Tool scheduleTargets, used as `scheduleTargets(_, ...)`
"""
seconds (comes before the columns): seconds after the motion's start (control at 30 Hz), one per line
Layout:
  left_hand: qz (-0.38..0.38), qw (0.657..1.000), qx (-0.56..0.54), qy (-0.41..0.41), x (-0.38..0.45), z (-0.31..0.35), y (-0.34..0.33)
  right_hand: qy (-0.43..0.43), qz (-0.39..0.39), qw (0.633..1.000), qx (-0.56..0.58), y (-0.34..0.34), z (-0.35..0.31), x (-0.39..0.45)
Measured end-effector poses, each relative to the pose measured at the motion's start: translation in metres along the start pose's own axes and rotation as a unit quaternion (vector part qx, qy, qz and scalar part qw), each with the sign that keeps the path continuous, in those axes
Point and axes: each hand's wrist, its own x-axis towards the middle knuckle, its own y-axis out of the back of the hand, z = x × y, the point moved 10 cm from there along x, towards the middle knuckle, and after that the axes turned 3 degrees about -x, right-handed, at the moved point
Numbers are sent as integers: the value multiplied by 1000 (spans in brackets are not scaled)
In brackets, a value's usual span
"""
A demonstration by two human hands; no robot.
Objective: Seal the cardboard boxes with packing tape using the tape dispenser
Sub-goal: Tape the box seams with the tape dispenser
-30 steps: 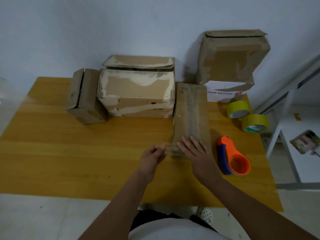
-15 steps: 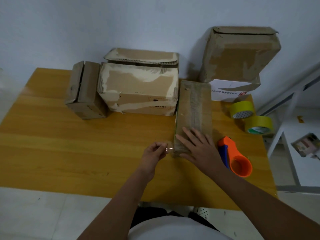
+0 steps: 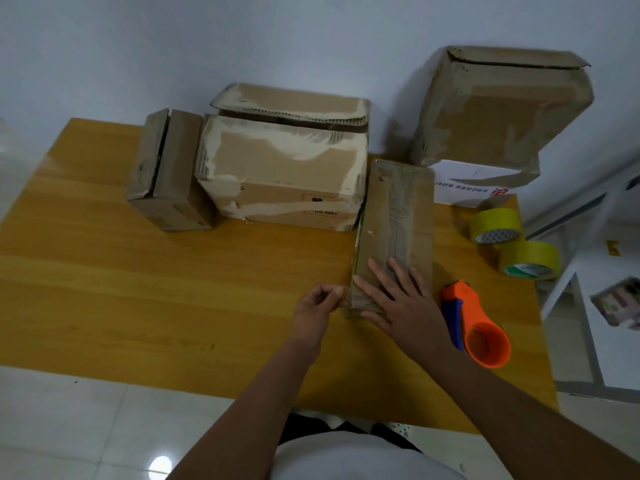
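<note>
Right hand [image 3: 403, 306] is lying flat, fingers spread, pressing the near end of the long box [image 3: 396, 223] on the table [image 3: 145, 289]. Left hand [image 3: 317, 308] is pinching tape at its corner. Tape dispenser [image 3: 479, 323] is lying just right, ungripped.

- We had one view only, from a wide-angle camera on the head.
- It looked forward and steeply down over the table [image 3: 145, 271], as far as the wall [image 3: 207, 46].
- It sat close, our forearms entering from the bottom edge.
</note>
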Motion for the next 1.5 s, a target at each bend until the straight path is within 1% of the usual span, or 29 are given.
scheduleTargets(0.1,-2,1000,2,6,1,-5,-8,-1,0,1000,-3,-1,1,1)
scheduleTargets(0.17,12,1000,6,3,1,-7,-9,-3,1,1000,0,-2,1,0)
scheduleTargets(0.2,26,999,25,-4,1,-8,-9,-3,1,1000,1,-3,1,0)
scheduleTargets(0.3,72,988,134,-37,1,-8,-12,-3,1,1000,-1,-6,1,0)
scheduleTargets(0.4,88,985,146,-25,3,-12,-18,-5,2,1000,-2,-7,1,1)
scheduleTargets(0.47,60,982,179,8,10,-14,-25,-5,4,1000,-4,-6,1,1)
scheduleTargets(0.53,35,978,204,17,11,-9,-22,-3,3,1000,-7,-6,1,1)
scheduleTargets(0.63,29,972,230,-25,-5,6,-3,-6,2,1000,-2,-6,1,1)
scheduleTargets(0.73,-42,971,230,-54,-27,5,-11,-8,-5,1000,-1,-6,0,1)
scheduleTargets(0.77,-62,964,247,-72,-33,4,-19,-8,-7,1000,-1,-6,0,2)
scheduleTargets(0.87,-94,925,352,-107,-44,1,-39,-12,-13,1000,-1,-6,1,1)
scheduleTargets(0.93,-140,911,372,-110,-44,2,-39,-13,-13,1000,-2,-5,1,1)
scheduleTargets(1.0,-179,887,401,-143,-40,18,-33,-12,-15,1000,-2,-5,0,2)
scheduleTargets(1.1,-191,816,506,-206,-23,48,-32,-12,-15,1000,-5,-4,0,2)
scheduleTargets(1.2,-229,753,578,-215,-4,63,-44,-8,-22,1000,-1,-3,0,1)
scheduleTargets(1.27,-262,704,621,-226,4,68,-54,-4,-28,1000,0,-3,0,1)
scheduleTargets(1.37,-279,653,668,-224,9,65,-65,-3,-36,999,-4,-5,-1,2)
scheduleTargets(1.4,-274,646,677,-222,9,62,-67,-2,-38,999,-4,-5,-1,2)
scheduleTargets(1.43,-263,651,678,-217,8,58,-69,-2,-41,999,-3,-6,-1,2)
scheduleTargets(1.5,-235,689,657,-197,6,50,-66,-1,-53,999,3,-7,-1,2)
